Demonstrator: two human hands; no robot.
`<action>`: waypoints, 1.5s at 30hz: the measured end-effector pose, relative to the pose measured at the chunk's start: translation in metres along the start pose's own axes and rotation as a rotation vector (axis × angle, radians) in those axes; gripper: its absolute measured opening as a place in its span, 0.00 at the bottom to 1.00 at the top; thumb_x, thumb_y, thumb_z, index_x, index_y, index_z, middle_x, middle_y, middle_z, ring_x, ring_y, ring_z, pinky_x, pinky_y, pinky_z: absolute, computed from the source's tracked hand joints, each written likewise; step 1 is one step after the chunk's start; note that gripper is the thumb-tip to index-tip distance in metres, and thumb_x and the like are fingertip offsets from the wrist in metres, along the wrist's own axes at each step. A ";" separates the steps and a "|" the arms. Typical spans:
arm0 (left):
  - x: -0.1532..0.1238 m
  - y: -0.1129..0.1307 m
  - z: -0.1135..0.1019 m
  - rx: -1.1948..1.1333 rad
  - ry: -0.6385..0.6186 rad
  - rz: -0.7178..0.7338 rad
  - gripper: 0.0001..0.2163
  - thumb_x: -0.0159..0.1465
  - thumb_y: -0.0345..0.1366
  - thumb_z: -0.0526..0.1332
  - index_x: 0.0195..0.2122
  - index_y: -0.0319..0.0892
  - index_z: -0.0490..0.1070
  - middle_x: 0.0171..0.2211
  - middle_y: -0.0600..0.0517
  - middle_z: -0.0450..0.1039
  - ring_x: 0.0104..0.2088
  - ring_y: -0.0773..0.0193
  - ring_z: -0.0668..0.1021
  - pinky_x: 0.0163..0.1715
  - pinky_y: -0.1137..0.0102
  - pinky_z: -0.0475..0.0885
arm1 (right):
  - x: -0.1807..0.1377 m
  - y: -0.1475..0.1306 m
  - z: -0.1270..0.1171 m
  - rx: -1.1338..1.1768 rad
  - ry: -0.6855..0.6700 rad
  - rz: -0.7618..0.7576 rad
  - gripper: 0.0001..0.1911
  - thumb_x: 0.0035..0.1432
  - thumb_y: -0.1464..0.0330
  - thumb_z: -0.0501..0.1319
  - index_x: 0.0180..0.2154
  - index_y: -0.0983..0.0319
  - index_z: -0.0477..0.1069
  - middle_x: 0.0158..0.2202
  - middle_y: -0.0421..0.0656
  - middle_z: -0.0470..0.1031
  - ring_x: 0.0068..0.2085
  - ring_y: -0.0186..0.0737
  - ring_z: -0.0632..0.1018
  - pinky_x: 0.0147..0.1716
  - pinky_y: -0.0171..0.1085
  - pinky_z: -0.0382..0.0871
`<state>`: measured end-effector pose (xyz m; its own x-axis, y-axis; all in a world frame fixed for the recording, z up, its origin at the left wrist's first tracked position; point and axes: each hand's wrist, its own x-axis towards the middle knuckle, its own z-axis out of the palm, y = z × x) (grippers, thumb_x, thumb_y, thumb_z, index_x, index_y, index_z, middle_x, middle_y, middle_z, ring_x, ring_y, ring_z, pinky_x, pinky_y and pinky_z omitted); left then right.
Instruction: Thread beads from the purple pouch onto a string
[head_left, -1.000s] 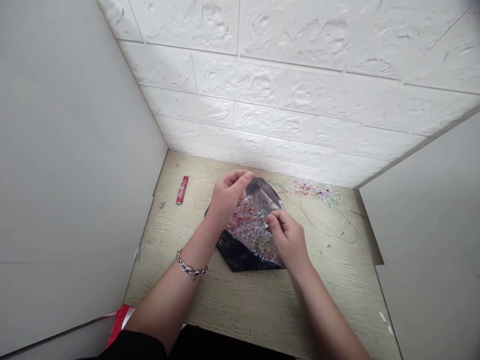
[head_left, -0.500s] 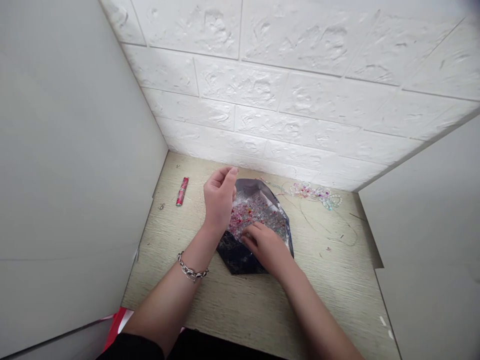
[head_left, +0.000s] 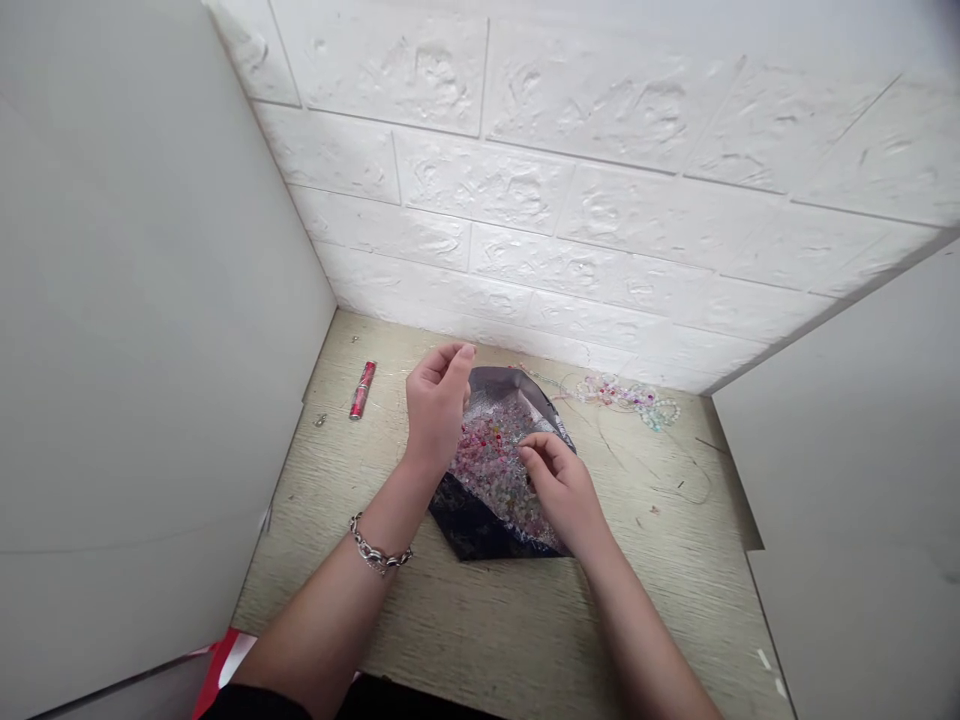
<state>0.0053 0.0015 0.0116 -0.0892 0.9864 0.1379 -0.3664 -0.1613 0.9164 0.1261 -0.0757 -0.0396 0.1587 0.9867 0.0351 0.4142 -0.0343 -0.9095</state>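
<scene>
On the counter [head_left: 420, 630], a dark pouch [head_left: 480, 530] lies open, apparently keeping loose beads [head_left: 480, 450] reachable beneath the right fingers [head_left: 538, 468], pinched together like the left fingers [head_left: 457, 374].

- Desk [head_left: 480, 630]: between left panel [head_left: 150, 300] and right panel [head_left: 862, 450]; wall [head_left: 525, 190] behind.
- Bag [head_left: 480, 535]: on desk, near centre.
- Loose beads [head_left: 487, 470]: inside bag.
- Left hand [head_left: 437, 410]: at bag's left side.
- Right hand [head_left: 559, 485]: over bag's right side.
- Small cylinder [head_left: 362, 390]: on desk, left of bag.
- Bead strands [head_left: 630, 396]: on desk, right of and behind bag, near wall.
</scene>
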 end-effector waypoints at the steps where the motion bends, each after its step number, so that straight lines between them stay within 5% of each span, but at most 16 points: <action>1: 0.000 0.000 0.000 0.002 0.003 -0.002 0.07 0.52 0.39 0.57 0.27 0.40 0.65 0.12 0.61 0.48 0.12 0.78 0.52 0.10 0.79 0.46 | 0.000 0.000 -0.001 0.005 0.011 0.004 0.08 0.52 0.65 0.49 0.31 0.62 0.63 0.23 0.37 0.63 0.23 0.30 0.64 0.23 0.30 0.57; 10: -0.001 0.004 -0.001 0.018 0.035 0.007 0.07 0.53 0.39 0.56 0.27 0.41 0.65 0.12 0.61 0.47 0.12 0.77 0.52 0.10 0.79 0.47 | -0.007 -0.013 -0.008 -0.285 -0.347 -0.127 0.08 0.53 0.69 0.49 0.26 0.61 0.64 0.23 0.37 0.67 0.26 0.31 0.66 0.26 0.30 0.56; 16: -0.002 0.002 -0.001 0.023 -0.001 -0.001 0.07 0.53 0.39 0.56 0.26 0.41 0.64 0.12 0.61 0.46 0.12 0.77 0.51 0.11 0.78 0.46 | -0.005 -0.003 -0.003 -0.532 -0.180 -0.197 0.14 0.57 0.67 0.43 0.21 0.62 0.57 0.23 0.39 0.62 0.26 0.33 0.65 0.26 0.33 0.55; 27: -0.003 -0.002 0.000 0.361 -0.467 -0.267 0.10 0.52 0.42 0.56 0.23 0.39 0.67 0.13 0.60 0.50 0.13 0.77 0.54 0.11 0.79 0.48 | -0.005 -0.009 -0.027 -0.271 0.144 -0.055 0.05 0.52 0.67 0.50 0.30 0.61 0.63 0.27 0.40 0.69 0.26 0.33 0.69 0.27 0.32 0.61; 32: -0.005 -0.001 0.001 0.452 -0.508 -0.232 0.11 0.51 0.43 0.56 0.23 0.39 0.68 0.15 0.58 0.54 0.15 0.75 0.57 0.12 0.79 0.51 | -0.006 -0.007 -0.036 -0.356 0.318 0.031 0.12 0.56 0.66 0.42 0.27 0.60 0.61 0.25 0.41 0.70 0.25 0.35 0.70 0.27 0.33 0.60; 37: -0.005 -0.003 0.001 0.514 -0.499 -0.172 0.11 0.52 0.43 0.55 0.23 0.39 0.68 0.15 0.57 0.56 0.15 0.75 0.58 0.13 0.79 0.53 | -0.004 -0.011 -0.026 -0.789 0.172 -0.091 0.10 0.55 0.68 0.46 0.26 0.61 0.62 0.25 0.44 0.69 0.27 0.38 0.70 0.25 0.34 0.58; 45: -0.005 -0.001 -0.001 0.579 -0.524 -0.137 0.12 0.51 0.43 0.55 0.23 0.39 0.68 0.17 0.56 0.61 0.17 0.74 0.61 0.15 0.78 0.56 | 0.011 -0.025 -0.020 -1.076 -0.023 0.027 0.13 0.48 0.83 0.45 0.32 0.65 0.62 0.31 0.50 0.69 0.30 0.38 0.72 0.24 0.33 0.57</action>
<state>0.0053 -0.0031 0.0097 0.4220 0.9058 0.0370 0.2105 -0.1376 0.9679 0.1357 -0.0676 -0.0077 0.1673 0.9859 0.0029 0.9837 -0.1668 -0.0672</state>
